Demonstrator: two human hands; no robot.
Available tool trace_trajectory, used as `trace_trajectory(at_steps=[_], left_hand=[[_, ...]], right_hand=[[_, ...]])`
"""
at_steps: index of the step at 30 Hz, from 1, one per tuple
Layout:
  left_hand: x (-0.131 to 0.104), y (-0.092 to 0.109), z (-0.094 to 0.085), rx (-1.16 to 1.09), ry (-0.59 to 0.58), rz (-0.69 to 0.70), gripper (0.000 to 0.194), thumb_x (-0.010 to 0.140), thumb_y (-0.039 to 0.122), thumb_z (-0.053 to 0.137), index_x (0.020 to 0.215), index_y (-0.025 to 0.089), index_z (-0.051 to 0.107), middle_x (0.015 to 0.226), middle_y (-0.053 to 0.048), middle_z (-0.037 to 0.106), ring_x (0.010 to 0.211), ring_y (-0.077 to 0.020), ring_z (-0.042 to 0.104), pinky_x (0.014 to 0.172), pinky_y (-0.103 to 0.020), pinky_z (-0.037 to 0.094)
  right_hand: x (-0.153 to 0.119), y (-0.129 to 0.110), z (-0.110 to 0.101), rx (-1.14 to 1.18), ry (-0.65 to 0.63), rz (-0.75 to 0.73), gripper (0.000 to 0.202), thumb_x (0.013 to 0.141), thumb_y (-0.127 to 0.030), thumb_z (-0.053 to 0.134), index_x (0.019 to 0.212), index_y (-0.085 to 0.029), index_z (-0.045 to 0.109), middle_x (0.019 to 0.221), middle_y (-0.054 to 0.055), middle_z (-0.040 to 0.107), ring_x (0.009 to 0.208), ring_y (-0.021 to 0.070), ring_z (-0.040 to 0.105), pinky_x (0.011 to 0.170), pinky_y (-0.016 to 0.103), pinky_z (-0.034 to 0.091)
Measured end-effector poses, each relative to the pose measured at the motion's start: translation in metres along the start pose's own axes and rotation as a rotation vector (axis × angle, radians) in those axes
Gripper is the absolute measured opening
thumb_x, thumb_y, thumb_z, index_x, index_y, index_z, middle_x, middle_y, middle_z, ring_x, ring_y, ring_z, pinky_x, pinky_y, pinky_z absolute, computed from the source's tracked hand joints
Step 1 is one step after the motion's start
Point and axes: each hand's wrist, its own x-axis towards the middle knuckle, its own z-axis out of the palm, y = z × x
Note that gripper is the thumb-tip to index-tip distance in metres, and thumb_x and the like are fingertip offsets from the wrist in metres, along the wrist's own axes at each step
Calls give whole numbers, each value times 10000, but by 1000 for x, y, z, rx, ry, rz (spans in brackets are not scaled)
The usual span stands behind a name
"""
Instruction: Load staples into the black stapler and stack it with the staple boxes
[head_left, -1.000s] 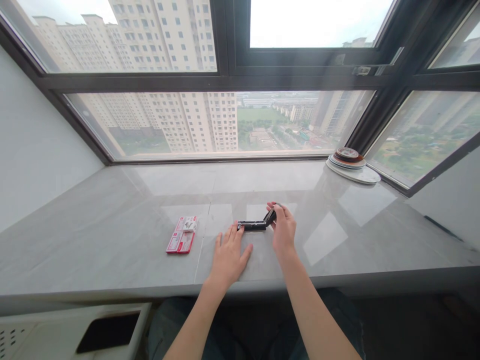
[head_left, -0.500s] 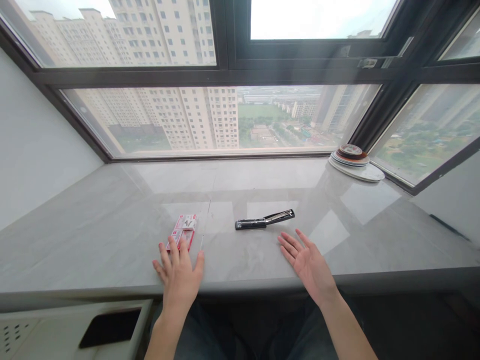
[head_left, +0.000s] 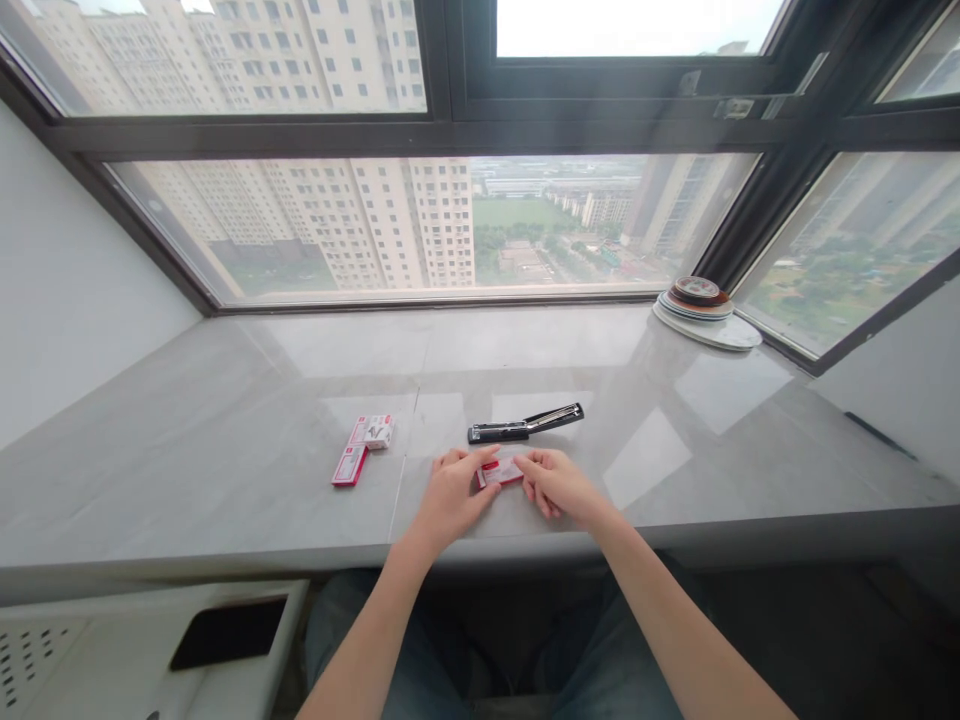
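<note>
Between both hands is a small red-and-white staple box [head_left: 501, 470], just above the counter near its front edge. My left hand [head_left: 459, 488] has its thumb and fingers closed around the box's left end. At the right end, my right hand [head_left: 556, 484] pinches the box with its fingers curled. Right behind them lies a black stapler [head_left: 499, 432], its top arm swung up toward the right. Further left, more red-and-white boxes [head_left: 351, 464] rest together, apart from the hands. A small white box [head_left: 379, 432] sits at their upper right.
A stack of plates [head_left: 705, 312] stands in the back right corner by the window frame [head_left: 450, 135]. The grey marble-look counter [head_left: 225, 480] ends in a front edge above my legs. Below left is a white chair or stand [head_left: 97, 665] with a dark opening.
My left hand has moved right from the boxes with one staple box. My right hand, open before, has come left and closed on that box's other end. The stapler lies as before.
</note>
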Motion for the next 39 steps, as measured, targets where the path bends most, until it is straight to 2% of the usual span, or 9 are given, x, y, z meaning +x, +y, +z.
trace_trajectory(at_steps=[9,12,15,17,23,26,33,36,39], left_hand=[[-4,-9,-4,-35,21,21,391,942,290,641,1330,328,607,1261,0,694,1108,-219,618,1001,-386,480],[-7,-8,-4,-24,32,11,439,948,281,629,1380,330,570,1242,-10,695,1119,-228,611,991,-391,484],[-6,-7,-2,-14,39,2,470,945,282,633,1405,333,546,1235,-13,694,1104,-225,613,971,-384,492],[-6,-7,-2,-5,39,5,471,943,281,635,1402,339,544,1247,-7,690,1108,-220,612,971,-378,491],[-6,-7,-5,25,27,12,460,953,305,619,1406,346,547,1280,-15,682,1128,-234,607,968,-381,485],[-6,-7,-6,23,26,13,463,956,318,614,1413,338,546,1263,-26,687,1125,-242,604,965,-384,482],[-6,-9,-5,-29,26,2,482,948,293,634,1416,346,535,1244,-8,681,1110,-222,597,960,-368,472],[-5,-10,-4,-37,26,-1,493,942,286,643,1418,355,532,1235,-3,681,1102,-222,596,963,-371,469],[-5,-10,-3,-41,26,-4,495,940,283,644,1416,360,534,1236,-6,682,1099,-228,597,963,-378,466]], right_hand=[[4,5,-46,-243,73,52,314,906,-490,614,828,-186,625,502,-61,546,324,68,344,354,215,192],[0,2,-52,-482,224,-17,286,891,-480,635,865,-197,654,528,-47,576,403,98,428,427,225,267],[-2,-12,-40,-744,336,-245,221,896,-438,641,919,-233,721,596,-31,609,561,137,538,545,244,332],[1,-25,-25,-893,278,-331,191,905,-409,633,909,-270,765,673,-11,662,641,157,582,590,263,336],[20,-49,11,-1228,126,-364,120,838,-254,676,782,-263,782,796,61,740,809,244,664,669,297,344],[24,-51,13,-1249,108,-373,148,832,-215,662,711,-231,745,770,77,728,774,242,661,668,300,336],[10,-27,-10,-944,215,-439,209,1000,-304,504,1001,-237,702,710,-11,681,685,158,599,643,253,338],[6,-16,-15,-857,250,-437,222,997,-342,523,1004,-232,715,707,-15,682,640,145,569,635,249,343],[10,-22,-12,-933,191,-425,210,964,-368,581,971,-265,763,764,0,722,681,153,594,641,252,337]])
